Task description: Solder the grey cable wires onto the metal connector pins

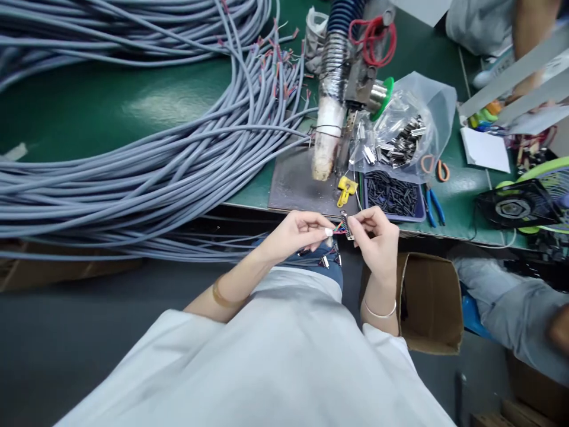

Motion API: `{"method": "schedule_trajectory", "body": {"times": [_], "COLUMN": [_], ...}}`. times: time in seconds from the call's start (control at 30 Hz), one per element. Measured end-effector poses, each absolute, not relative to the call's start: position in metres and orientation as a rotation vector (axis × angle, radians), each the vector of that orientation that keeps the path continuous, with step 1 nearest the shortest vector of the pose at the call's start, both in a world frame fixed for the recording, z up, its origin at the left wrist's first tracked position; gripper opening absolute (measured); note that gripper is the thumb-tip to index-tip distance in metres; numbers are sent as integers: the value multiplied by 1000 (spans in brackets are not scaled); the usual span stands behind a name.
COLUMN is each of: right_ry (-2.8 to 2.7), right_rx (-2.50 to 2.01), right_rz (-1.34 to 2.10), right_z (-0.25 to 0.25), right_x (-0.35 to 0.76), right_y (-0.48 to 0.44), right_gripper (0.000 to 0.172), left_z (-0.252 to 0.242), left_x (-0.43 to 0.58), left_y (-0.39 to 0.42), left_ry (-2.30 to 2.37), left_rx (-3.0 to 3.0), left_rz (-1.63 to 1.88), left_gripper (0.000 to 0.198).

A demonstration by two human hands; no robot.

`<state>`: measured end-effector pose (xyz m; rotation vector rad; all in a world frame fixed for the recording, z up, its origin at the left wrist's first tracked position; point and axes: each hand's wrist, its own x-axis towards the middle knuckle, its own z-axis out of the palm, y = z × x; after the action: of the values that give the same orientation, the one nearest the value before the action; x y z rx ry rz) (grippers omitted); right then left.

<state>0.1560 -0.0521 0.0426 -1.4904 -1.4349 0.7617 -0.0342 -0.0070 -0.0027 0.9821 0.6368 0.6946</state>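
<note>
Pinched in my right hand (pixel 376 237) is a small metal-shelled connector (pixel 347 225), held upright at the table's front edge. My left hand (pixel 306 234) is closed on thin coloured wires (pixel 339 228) that run to the connector's left side. The fingers hide most of the cable end. Below my hands, over my lap, hang more cable ends with connectors (pixel 325 261). Just beyond my hands lie a yellow clip (pixel 346 191) and a purple tray (pixel 418 207) of short black sleeves (pixel 386 193).
Grey cables (pixel 178 160) cover the table's left side. A foil-wrapped hose (pixel 331 89) and soldering fixture stand ahead. Right are a bag of connectors (pixel 400 142), blue-handled pliers (pixel 433 204), a black fan (pixel 515 204) and co-workers. A cardboard box (pixel 431 344) stands below right.
</note>
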Motion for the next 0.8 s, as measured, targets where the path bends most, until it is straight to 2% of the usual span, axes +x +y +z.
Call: {"method": "schedule_trajectory", "body": {"times": [0.17,0.33,0.47,0.57,0.8], "right_ry": [-1343,-1455,-1539,-1589,-1320], "right_rx": [-1517,-1482,-1433,-1359,-1382], "right_rz": [695,778,492,288,415], "right_z": [39,36,29,22,28], "right_x": [159,158,157,156,153], "right_y": [-55,-57,-57,-54,-55], "right_gripper": [19,16,8,5,7], "left_z": [-7,-5,-5,-4,2], "left_x": [-30,-28,-26,-26,-37], "left_y": [-5,-5,-12,-21,-24], "left_ry": [640,642,766,879,680], "left_rx": [905,940,1038,1150,887], "left_rz": [756,755,895,1029,767], "left_gripper": [33,32,31,22,37]}}
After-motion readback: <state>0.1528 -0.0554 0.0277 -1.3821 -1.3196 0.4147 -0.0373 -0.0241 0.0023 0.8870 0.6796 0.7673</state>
